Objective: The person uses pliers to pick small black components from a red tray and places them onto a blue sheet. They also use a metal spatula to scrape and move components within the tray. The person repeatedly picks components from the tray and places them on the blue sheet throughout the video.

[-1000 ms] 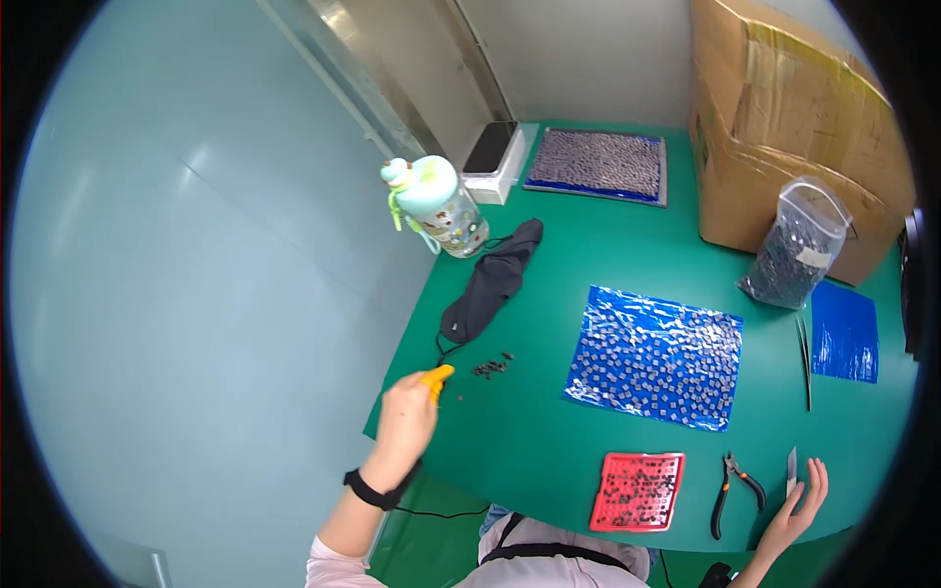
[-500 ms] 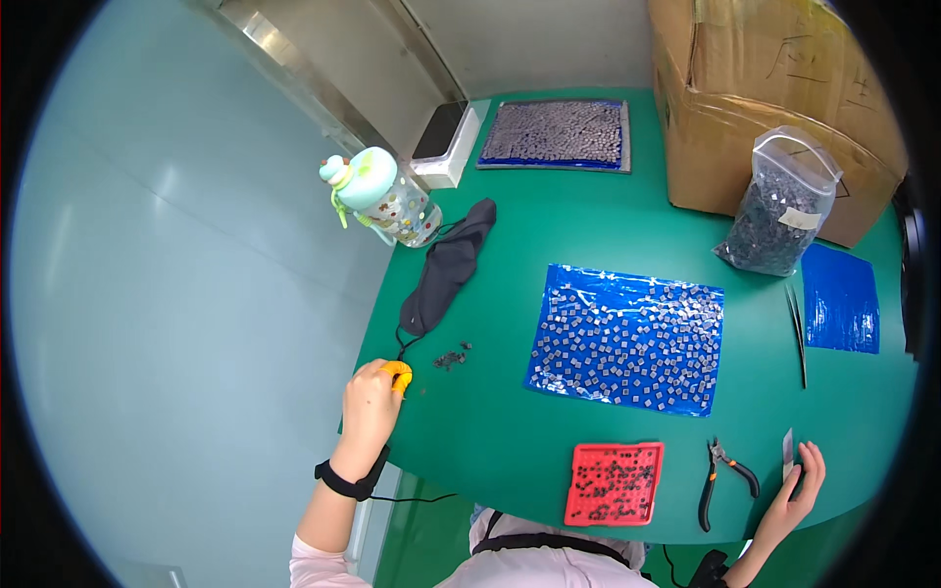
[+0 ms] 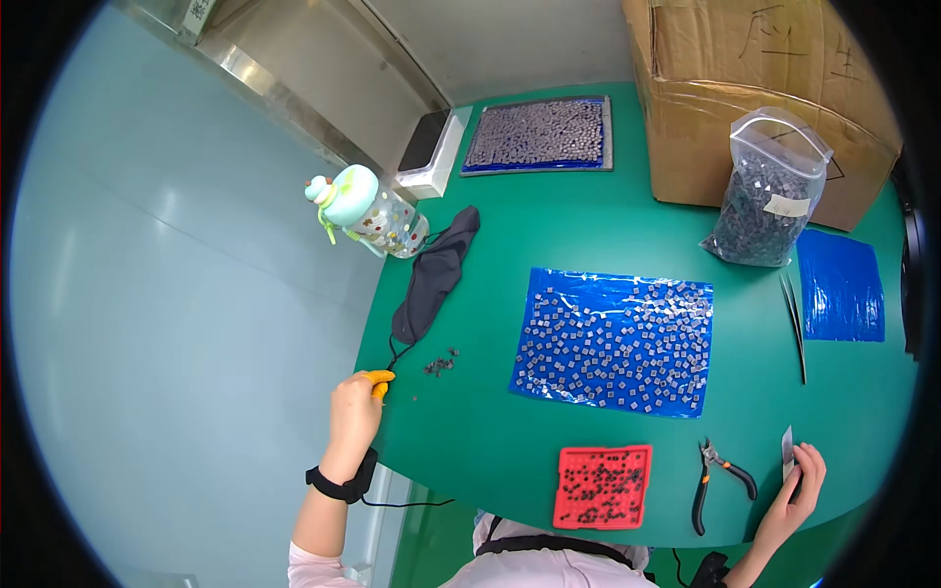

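My left hand (image 3: pixel 356 407), with yellow finger covers, is at the table's left edge with its fingers curled together. Whatever they may hold is hidden. Just beyond its fingertips ends the cord of a dark grey cloth mask (image 3: pixel 433 284). A little pile of dark bits (image 3: pixel 441 363) lies to the right of that hand. At the front right, my right hand (image 3: pixel 804 487) is closed around a tool with a flat metal blade (image 3: pixel 787 444); the blade points away from me and fingers cover the dark handle.
Left of the right hand lie cutting pliers (image 3: pixel 720 475) and a red tray (image 3: pixel 598 522) of small dark pieces. Beyond are a blue sheet (image 3: pixel 549 392) of small grey squares, tweezers (image 3: pixel 794 328), a bag (image 3: pixel 769 211), a blue film (image 3: pixel 841 294), a carton (image 3: pixel 676 137) and a bottle (image 3: pixel 392 225).
My left hand has shifted slightly left and down in the picture, its fingers still curled. The right hand stays around the bladed tool. The whole view has shifted a little.
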Action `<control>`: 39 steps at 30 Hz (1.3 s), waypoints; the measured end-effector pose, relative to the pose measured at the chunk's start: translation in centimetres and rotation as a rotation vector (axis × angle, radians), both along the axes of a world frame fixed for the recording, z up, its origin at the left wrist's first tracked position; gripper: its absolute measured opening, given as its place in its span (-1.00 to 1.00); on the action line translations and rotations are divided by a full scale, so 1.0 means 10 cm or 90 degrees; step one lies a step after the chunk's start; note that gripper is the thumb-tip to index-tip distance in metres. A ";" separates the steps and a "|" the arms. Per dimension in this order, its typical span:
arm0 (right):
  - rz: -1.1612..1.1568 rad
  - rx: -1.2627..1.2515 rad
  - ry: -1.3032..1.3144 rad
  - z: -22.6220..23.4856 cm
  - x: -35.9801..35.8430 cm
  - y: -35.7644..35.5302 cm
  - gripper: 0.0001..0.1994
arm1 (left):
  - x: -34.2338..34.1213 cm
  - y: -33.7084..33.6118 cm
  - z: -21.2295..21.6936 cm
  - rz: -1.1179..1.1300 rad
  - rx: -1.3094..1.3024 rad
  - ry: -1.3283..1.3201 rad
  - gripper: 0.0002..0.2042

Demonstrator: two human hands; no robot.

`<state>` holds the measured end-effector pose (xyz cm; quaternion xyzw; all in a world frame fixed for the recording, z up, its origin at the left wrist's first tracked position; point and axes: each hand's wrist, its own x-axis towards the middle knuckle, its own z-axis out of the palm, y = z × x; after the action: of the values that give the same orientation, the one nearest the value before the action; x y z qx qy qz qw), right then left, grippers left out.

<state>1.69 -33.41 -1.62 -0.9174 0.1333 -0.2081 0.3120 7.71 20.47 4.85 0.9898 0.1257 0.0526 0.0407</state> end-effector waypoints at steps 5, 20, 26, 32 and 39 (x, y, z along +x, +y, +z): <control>0.010 0.007 -0.006 0.00 0.01 -0.01 -0.80 | -0.01 0.12 -0.06 0.097 -0.191 0.011 -0.70; 0.026 0.029 -0.032 -0.04 0.01 -0.03 -0.83 | -0.09 0.29 -0.18 0.133 -0.285 -0.035 -0.71; 0.028 0.028 -0.034 0.01 0.03 0.03 -0.84 | -0.04 0.16 -0.12 0.090 -0.140 -0.024 -0.71; 0.027 0.011 -0.032 -0.03 0.02 -0.01 -0.85 | -0.03 0.12 -0.10 0.103 -0.112 -0.030 -0.70; 0.019 0.053 -0.041 0.00 0.03 0.04 -0.85 | -0.07 0.00 0.02 0.154 -0.304 -0.206 -0.72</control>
<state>1.99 -33.00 -1.66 -0.8983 0.1181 -0.2271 0.3572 7.05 20.49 5.07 0.9091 0.2431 0.1829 0.2847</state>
